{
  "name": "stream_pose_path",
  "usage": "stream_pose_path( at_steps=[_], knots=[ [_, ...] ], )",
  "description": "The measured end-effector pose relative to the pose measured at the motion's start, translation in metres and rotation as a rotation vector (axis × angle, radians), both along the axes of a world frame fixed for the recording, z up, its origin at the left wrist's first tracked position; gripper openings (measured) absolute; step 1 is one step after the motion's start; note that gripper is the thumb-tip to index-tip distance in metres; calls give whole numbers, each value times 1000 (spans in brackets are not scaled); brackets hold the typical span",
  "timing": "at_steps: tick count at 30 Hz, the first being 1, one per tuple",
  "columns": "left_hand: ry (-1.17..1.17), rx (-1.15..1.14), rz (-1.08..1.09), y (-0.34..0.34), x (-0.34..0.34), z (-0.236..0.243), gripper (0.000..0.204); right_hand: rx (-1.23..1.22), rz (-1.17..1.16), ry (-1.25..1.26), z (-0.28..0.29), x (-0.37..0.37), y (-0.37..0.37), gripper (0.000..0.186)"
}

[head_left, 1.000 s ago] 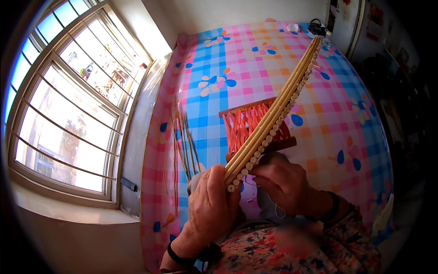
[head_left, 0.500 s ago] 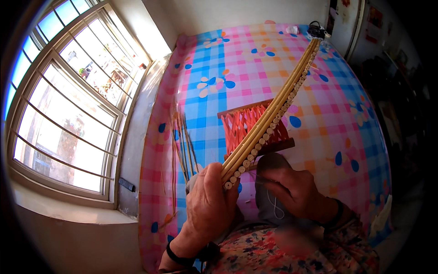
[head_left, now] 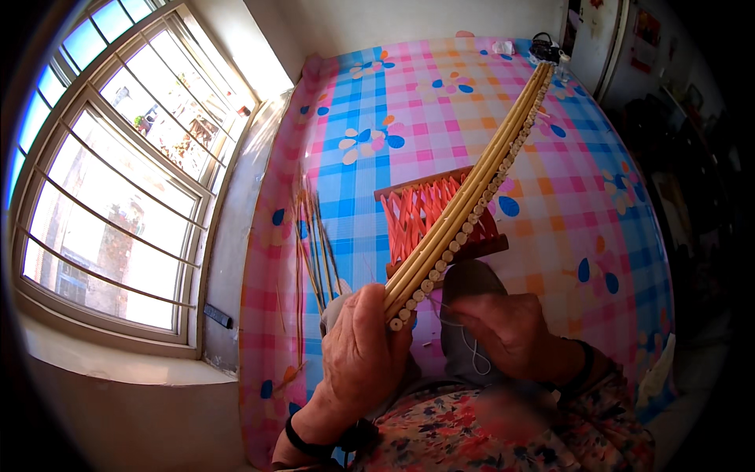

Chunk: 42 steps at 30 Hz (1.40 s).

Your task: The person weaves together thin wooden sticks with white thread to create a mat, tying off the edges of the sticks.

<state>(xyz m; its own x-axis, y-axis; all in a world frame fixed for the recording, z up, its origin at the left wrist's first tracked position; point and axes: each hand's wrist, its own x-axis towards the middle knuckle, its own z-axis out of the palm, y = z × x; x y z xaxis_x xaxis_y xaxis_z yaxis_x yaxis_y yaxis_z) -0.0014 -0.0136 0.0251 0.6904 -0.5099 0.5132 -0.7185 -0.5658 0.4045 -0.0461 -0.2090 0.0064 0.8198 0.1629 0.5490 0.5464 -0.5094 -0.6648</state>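
My left hand [head_left: 363, 346] is closed on the lower end of a long, slightly curved piece of pale yellow stalks [head_left: 464, 200], which slants up to the right with a row of round cut ends along its side. My right hand [head_left: 503, 334], just right of that end, pinches a thin pale thread [head_left: 475, 354] that runs to the stalks and hangs in a loop; whether a needle is between the fingertips I cannot tell. Behind the stalks lies a wooden frame with red crisscrossed strands [head_left: 409, 216]. My grey-clad knee [head_left: 468, 279] is beneath my right hand.
The checked, flowered bed cover [head_left: 362, 110] bears several loose thin stalks [head_left: 314, 244] at left, plus a white item [head_left: 503, 47] and black bundle [head_left: 544, 49] at the far end. A barred window [head_left: 114, 220] and sill [head_left: 134, 370] border the left; dark shelving stands right.
My right hand has drawn a little to the right and down from the stalks, with the thread still pinched. The stalks and my left hand have shifted only slightly.
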Motion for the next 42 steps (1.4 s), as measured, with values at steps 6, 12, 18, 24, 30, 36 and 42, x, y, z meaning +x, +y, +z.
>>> stream_pose_path(
  at_steps=[6, 12, 18, 24, 30, 36, 42],
  knots=[
    [22, -3, -23, 2, -1, -2, 54, -24, -15, -38, -5, 2, 3, 18],
    [39, -27, -61, 3, -3, -4, 56, -18, 0, -32, 0, 2, 4, 18],
    [29, -23, -66, 5, -4, -6, 57, -37, 3, -57, -6, 4, 5, 17],
    [43, -5, -55, 6, -4, -2, 58, -34, 31, -92, -11, 8, 6, 16],
    [35, -3, -65, 8, -2, -3, 58, -23, 33, -114, -11, 13, 8, 16],
    [-4, 1, -65, 9, -1, -1, 56, -18, 31, -150, -11, 17, 11, 17],
    [-20, 2, -59, 11, 1, 0, 55, -25, 61, -164, -13, 23, 11, 20]
  ],
)
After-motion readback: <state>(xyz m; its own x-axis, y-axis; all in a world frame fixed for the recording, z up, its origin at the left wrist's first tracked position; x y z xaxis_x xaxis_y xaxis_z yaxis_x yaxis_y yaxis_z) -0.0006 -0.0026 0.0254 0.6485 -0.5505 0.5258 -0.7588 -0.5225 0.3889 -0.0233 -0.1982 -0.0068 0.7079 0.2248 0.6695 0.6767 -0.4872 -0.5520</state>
